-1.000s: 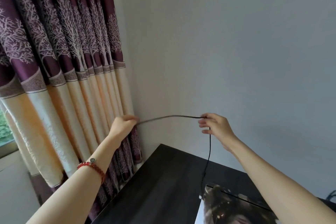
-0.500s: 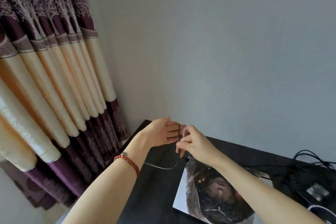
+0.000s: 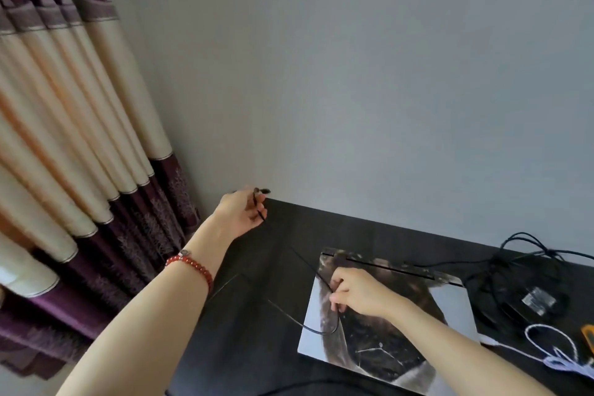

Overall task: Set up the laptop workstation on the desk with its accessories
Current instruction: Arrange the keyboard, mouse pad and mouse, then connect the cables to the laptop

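Note:
A shut laptop with a dark printed lid lies on the black desk. A thin black cable runs between my two hands. My left hand, with a red bead bracelet on its wrist, pinches the cable near its plug end above the desk's far left corner. My right hand grips the same cable over the laptop's left part. Below that hand the cable sags in a loop onto the desk.
A black power adapter with tangled black cords lies on the desk at the right. A white cable coils at the right edge beside an orange object. Purple-and-cream curtains hang at the left. A grey wall stands behind the desk.
My hands, close together half a second ago, have spread apart: the left went to the desk's far corner, the right came down over the laptop. The view has tilted down and right.

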Motion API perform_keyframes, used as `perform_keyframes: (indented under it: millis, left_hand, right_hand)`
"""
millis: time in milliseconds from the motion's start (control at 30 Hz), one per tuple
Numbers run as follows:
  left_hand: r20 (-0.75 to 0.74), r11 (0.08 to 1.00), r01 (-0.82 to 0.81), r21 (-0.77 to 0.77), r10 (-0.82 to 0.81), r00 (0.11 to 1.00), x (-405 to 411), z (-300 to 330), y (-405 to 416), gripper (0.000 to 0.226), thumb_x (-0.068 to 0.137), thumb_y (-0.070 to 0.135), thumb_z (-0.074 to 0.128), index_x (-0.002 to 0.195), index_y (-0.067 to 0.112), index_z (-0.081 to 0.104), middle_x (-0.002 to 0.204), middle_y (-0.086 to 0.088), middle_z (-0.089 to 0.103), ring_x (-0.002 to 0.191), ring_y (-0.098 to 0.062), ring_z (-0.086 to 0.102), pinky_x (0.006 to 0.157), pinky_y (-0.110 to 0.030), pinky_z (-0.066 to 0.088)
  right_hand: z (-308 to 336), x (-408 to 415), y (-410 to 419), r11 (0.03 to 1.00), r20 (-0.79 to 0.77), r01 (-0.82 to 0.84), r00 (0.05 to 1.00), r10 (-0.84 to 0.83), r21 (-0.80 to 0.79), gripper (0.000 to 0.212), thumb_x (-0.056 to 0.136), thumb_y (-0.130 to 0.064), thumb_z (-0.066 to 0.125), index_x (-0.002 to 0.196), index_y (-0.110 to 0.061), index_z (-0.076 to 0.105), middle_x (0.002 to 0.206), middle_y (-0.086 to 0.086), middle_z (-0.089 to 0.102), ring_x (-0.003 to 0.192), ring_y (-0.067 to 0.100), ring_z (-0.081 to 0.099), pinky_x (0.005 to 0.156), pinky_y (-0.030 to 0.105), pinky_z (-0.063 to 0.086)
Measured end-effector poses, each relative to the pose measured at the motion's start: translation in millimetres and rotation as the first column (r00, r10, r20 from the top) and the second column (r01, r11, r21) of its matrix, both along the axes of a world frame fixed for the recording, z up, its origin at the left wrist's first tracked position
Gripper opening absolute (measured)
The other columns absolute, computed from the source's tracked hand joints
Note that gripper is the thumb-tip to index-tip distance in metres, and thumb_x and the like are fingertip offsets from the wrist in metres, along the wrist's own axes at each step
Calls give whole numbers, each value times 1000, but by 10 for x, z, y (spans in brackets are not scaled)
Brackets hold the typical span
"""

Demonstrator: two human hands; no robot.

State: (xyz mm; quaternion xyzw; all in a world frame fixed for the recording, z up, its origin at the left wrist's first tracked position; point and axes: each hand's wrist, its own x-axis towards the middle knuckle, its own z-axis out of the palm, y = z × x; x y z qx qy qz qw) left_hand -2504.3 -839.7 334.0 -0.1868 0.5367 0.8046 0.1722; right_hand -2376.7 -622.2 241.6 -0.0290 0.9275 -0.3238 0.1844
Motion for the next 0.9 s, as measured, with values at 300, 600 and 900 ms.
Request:
perform_keyframes:
  millis: [300, 600, 900]
  left_hand:
    - [-239, 796, 362, -485, -519, 821, -42, -475, -665, 27, 99, 19, 38, 105, 10, 62, 68, -1, 47, 46, -5, 32, 47, -20, 30]
    - [-8, 426, 525, -737, -782, 623, -152, -1245, -1132, 27, 98, 14, 40, 87, 22, 63, 71, 1, 56, 50, -1, 45, 50, -12, 37]
    - [68, 429, 635, -642, -794, 604, -195, -1683, -658, 29, 97, 24, 43, 118, 11, 57, 104, -6, 62, 83, -15, 59, 73, -20, 47]
  right_hand:
    - [131, -928, -634, 544, 489, 579, 812, -319, -607, 54, 96, -42, 38, 134, -3, 40, 127, 15, 59, 110, 25, 59, 97, 39, 46]
    - [15, -1396, -1171, -230, 755, 740, 520, -399, -632, 24, 100, -19, 31, 99, -8, 51, 91, 11, 61, 94, 27, 59, 89, 39, 43]
    - [-658, -1015, -1201, 378, 425, 753, 630, -650, -538, 14, 81, 3, 58, 78, -10, 60, 70, 7, 60, 65, 15, 55, 64, 26, 43]
